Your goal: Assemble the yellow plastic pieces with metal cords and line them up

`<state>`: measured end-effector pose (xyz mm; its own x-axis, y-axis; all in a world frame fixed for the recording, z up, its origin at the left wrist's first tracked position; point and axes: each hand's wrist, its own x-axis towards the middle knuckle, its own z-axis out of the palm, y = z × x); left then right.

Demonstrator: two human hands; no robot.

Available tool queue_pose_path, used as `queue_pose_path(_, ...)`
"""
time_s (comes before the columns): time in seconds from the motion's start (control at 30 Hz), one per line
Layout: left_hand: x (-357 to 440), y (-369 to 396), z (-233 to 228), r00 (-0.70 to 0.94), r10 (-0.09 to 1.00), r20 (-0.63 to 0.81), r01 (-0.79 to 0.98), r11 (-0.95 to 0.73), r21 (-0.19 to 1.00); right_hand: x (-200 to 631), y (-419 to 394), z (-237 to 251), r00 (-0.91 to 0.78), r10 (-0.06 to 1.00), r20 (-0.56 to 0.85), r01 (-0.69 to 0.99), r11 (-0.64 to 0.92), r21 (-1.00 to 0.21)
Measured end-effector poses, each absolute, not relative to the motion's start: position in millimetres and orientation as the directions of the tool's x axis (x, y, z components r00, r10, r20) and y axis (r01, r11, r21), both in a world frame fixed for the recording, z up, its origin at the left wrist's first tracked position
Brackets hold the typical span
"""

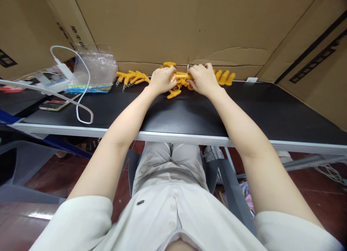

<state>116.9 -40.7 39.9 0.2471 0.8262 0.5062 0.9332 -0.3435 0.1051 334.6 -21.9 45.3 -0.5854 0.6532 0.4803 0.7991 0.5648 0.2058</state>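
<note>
My left hand (162,80) and my right hand (204,79) are close together near the back of the black table, fingers closed on opposite ends of a ridged yellow plastic piece (183,76). My fingers partly cover it, so its full shape is hidden. Just below it lie more yellow plastic pieces, one of them a rounded piece (174,94) nearest me. Left of my left hand spreads a pile of branching yellow parts (132,77) with small thin dark bits beside it. Several stubby yellow pieces (224,77) stand in a row past my right hand.
Cardboard (162,26) walls in the black table (184,115) at the back and right. On the left are a clear plastic bag (94,67), colourful packets (89,89), a phone (58,103) and a looping white cable (88,81). A metal edge (184,137) runs along the front.
</note>
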Motion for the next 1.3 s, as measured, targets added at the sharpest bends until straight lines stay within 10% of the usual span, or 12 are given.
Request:
queue_pose_path(0.77,81.3,0.7,22.2,0.115,0.817,0.565,0.917,-0.306,0.257,375.6,5.9,43.4,-0.312,0.798,0.515,0.923,0.383,-0.033)
queue_pose_path(1.3,56.1,-8.8,26.3,-0.122,0.872,0.473,0.923,-0.076,0.377,405.5,27.2,24.5,0.182,0.943,0.28,0.85,-0.007,-0.528)
